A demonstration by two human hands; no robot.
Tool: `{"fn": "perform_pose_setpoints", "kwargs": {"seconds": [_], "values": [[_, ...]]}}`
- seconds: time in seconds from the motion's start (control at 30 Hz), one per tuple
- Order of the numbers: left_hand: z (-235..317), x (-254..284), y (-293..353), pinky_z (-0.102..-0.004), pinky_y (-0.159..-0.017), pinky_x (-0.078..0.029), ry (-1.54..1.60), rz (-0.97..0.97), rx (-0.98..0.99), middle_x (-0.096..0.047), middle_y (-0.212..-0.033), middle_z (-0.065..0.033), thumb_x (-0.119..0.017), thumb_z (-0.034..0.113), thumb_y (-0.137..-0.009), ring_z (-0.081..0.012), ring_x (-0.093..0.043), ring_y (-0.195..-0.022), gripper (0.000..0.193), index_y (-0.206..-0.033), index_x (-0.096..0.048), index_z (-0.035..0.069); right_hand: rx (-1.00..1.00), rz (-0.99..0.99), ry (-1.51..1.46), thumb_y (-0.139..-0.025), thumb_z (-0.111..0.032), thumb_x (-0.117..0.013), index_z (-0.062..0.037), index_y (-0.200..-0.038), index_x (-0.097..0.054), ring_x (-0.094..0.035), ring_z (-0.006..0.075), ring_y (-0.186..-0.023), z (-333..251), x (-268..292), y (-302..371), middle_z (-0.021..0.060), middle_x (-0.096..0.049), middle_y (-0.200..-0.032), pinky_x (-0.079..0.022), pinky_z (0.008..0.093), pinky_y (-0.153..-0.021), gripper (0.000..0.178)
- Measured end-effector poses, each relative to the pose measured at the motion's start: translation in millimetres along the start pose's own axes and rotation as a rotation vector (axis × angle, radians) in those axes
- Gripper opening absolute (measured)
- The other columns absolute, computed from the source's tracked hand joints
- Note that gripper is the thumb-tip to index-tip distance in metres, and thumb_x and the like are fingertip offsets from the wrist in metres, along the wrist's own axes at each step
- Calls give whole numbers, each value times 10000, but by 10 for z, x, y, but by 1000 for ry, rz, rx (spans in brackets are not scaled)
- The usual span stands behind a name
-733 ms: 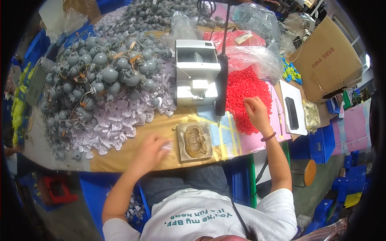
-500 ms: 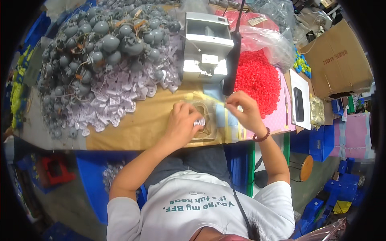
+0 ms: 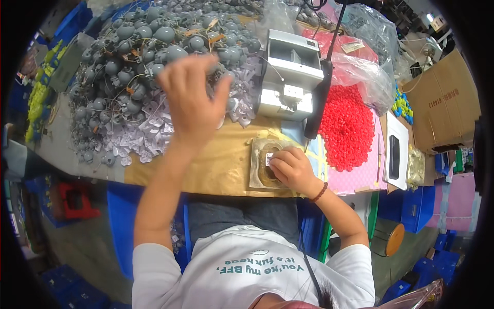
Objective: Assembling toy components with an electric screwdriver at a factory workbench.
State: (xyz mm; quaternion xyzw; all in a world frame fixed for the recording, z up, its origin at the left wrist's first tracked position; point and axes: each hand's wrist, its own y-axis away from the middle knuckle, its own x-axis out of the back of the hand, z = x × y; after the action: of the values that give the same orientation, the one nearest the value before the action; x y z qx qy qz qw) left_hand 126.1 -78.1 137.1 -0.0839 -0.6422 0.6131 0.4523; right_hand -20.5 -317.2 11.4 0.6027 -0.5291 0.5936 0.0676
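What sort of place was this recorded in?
Probably a small-parts assembly workshop: a heap of grey round parts, a pile of red pieces and a hollowed block share one worktable.

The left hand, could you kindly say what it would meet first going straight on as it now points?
The left hand would probably meet the pile of grey round parts first, though its height above them is unclear.
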Motion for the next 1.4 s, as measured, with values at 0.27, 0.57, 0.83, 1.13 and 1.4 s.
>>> {"fn": "perform_pose_setpoints", "kwargs": {"seconds": [0.27, 0.57, 0.83, 1.13, 1.4], "values": [[-59, 193, -879, -335, -781, -478, 410, -181, 273, -679, -819, -74, -688, 232, -930, -190, -615, -857, 196, -988, -698, 45, -229, 32, -205, -772, -52, -780, -47, -1002, -671, -603, 293, -924, -48, 112, -57, 100, -631, -1013, -505, 383, -800, 254], [-330, 31, -292, -256, -598, -420, 236, -727, 276, -609, -695, -2, -675, 172, -942, -58, -504, -643, 167, -886, -655, 16, -244, 213, -390, -833, 24, -712, -17, -1034, -676, -643, 296, -971, -50, 412, -619, 128, -661, -1035, -515, 368, -824, 208], [-231, 186, -24, -257, -579, -411, 621, -946, 530, -618, -694, 13, -707, 167, -912, -54, -496, -640, 183, -862, -689, -7, -174, 219, -382, -849, 3, -710, -25, -1084, -667, -652, 307, -1001, -113, 357, -1077, 128, -674, -1068, -523, 368, -863, 240], [-314, 241, 722, -348, -892, -503, 667, -845, 472, -694, -1078, -122, -599, 21, -900, -238, -648, -976, 237, -1121, -682, 9, -392, -39, -706, -909, -25, -673, -23, -1145, -670, -697, 257, -884, -165, -241, -1268, 146, -709, -1004, -548, 345, -787, 237], [-341, 189, 1010, -398, -892, -486, 355, -803, 97, -620, -1048, -85, -644, 10, -824, -321, -535, -1041, 295, -1097, -687, 113, -255, -256, -507, -912, -52, -661, -26, -1099, -712, -683, 262, -840, -19, -218, -1246, 148, -723, -948, -535, 356, -773, 195]]}}
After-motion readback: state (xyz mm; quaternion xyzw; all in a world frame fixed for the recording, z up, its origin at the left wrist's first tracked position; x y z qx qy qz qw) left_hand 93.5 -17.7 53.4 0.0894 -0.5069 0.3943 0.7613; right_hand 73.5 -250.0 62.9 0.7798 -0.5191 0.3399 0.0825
